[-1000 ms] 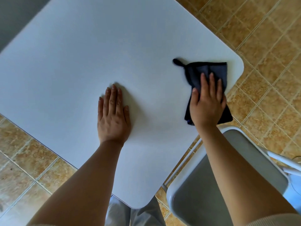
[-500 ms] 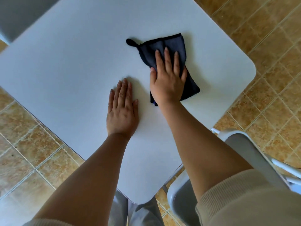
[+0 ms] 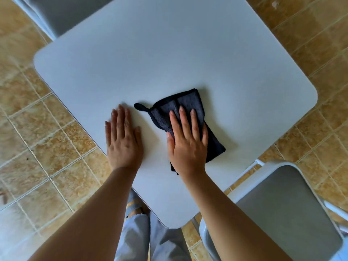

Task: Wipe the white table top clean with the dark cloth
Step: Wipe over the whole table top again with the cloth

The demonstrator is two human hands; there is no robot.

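The white table top (image 3: pixel 169 59) fills the middle of the view, its rounded corners at left, right and bottom. A dark folded cloth (image 3: pixel 180 108) with a small hanging loop at its left lies flat on the near half of the table. My right hand (image 3: pixel 188 142) presses flat on the cloth, fingers spread and pointing away from me, covering its near part. My left hand (image 3: pixel 123 140) lies palm down on the bare table just left of the cloth, close to the table's left edge, holding nothing.
A grey chair seat with a white frame (image 3: pixel 282 210) stands at the table's lower right corner. Another grey chair (image 3: pixel 66 14) sits at the far left. Tan floor tiles (image 3: pixel 37 147) surround the table. My legs show below the near corner.
My right hand slid the cloth from the table's right corner leftwards to the middle, and now it lies close beside my left hand. My view has shifted, showing the whole table.
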